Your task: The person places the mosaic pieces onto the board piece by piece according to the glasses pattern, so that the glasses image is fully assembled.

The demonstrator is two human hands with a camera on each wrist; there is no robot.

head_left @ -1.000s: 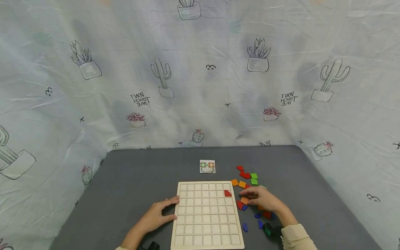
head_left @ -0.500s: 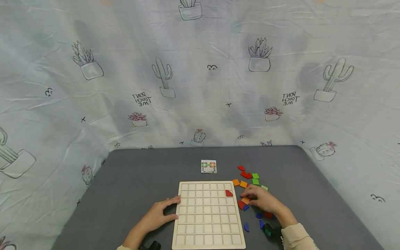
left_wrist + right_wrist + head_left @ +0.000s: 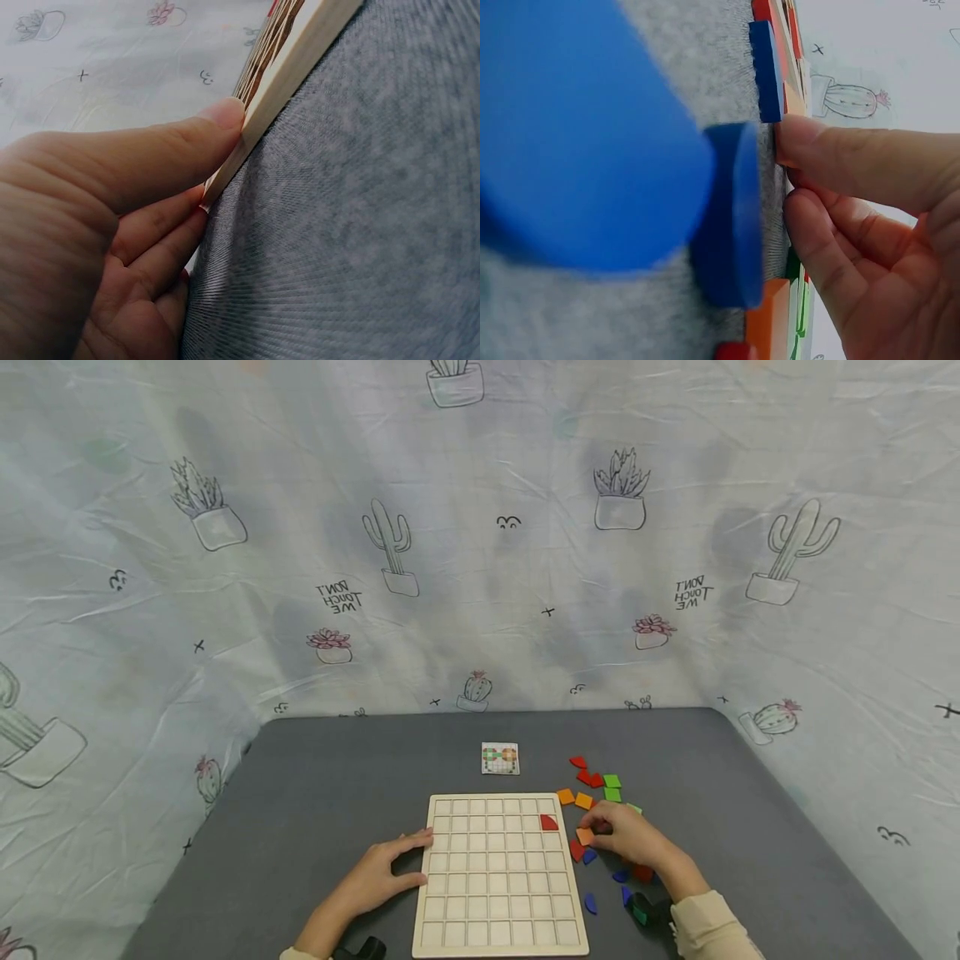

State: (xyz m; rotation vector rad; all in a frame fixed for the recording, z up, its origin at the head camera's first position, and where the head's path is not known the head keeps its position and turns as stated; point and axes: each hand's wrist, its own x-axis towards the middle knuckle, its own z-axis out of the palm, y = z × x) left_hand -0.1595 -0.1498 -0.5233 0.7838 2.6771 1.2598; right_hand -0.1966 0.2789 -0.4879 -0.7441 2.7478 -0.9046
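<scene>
A wooden grid board [image 3: 495,885] lies on the grey table with a red quarter-round tile [image 3: 549,822] in one cell near its upper right corner. My left hand [image 3: 375,878] rests at the board's left side. Its thumb [image 3: 221,116] and fingertips touch the edge, with the fingers fairly straight. Right of the board, my right hand [image 3: 632,838] pinches an orange square tile [image 3: 585,836] between thumb and fingers, low over the table. In the right wrist view the thumb [image 3: 806,139] partly hides that tile.
Loose red, orange, green and blue tiles lie around my right hand, including green squares [image 3: 612,782], orange squares [image 3: 566,797] and a blue piece [image 3: 591,904]. A small printed pattern card [image 3: 499,758] lies beyond the board. A patterned curtain [image 3: 480,568] hangs behind the table.
My right thumb and fingers have come together on the orange square, which has shifted slightly left and away from me. My left hand stays at the board's edge.
</scene>
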